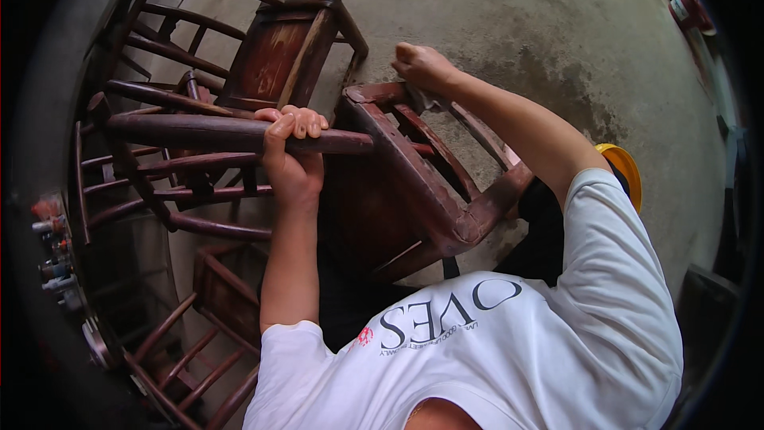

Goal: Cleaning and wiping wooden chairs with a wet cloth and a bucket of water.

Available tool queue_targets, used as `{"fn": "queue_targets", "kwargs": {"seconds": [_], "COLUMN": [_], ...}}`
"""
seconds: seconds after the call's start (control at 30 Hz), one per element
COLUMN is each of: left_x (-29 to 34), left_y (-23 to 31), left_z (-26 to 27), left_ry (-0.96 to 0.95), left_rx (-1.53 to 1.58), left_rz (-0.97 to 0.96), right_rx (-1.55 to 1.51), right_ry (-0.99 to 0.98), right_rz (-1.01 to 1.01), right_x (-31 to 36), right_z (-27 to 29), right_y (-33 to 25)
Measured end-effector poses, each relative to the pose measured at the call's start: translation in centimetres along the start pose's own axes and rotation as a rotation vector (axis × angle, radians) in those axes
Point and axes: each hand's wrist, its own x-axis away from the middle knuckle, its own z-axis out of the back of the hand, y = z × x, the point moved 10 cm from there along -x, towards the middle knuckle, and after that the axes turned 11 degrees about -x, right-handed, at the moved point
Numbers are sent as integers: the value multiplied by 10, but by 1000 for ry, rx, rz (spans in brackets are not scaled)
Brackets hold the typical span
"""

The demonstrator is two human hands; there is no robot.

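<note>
A dark reddish-brown wooden chair [422, 183] lies tipped over in front of me, its underside frame and legs facing right. My left hand [293, 131] is wrapped round a thick rounded bar of this chair, which runs out to the left. Above the far corner of the frame, my right hand [423, 68] is closed in a fist. Something greyish and limp [430, 101] shows below its wrist, against the frame; I cannot make out what it is. Whatever the right fingers hold is hidden.
More dark wooden chairs [278, 56] crowd the left side, one with a worn seat. Another chair [227, 287] stands at lower left, near small bottles or jars [56, 255]. A yellow round container [621, 171] sits at my right. The concrete floor [493, 8] has dark stains.
</note>
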Motion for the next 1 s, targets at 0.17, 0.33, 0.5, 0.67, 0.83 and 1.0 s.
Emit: {"fn": "queue_targets", "kwargs": {"seconds": [0.17, 0.33, 0.5, 0.67, 0.83, 1.0], "left_x": [2, 5, 3, 3, 5, 7], "left_y": [0, -5, -3, -6, -5, -6], "left_z": [-15, -13, -10, -24, -22, -24], "left_ry": [-60, -19, -12, -88, -92, -85], "left_rx": [-41, -56, -20, -44, -63, -77], "left_rz": [-38, -16, 9, -18, -42, -10], "right_rx": [79, -304, -71, 175, -105, -159], "right_ry": [99, -117, -8, 16, -122, -208], "right_rz": [-66, 234, 98, -244, -45, 50], "right_x": [28, 46, 22, 17, 15, 18], "right_z": [19, -5, 3, 26, -8, -9], "right_y": [52, -124, -35, 110, 5, -41]}}
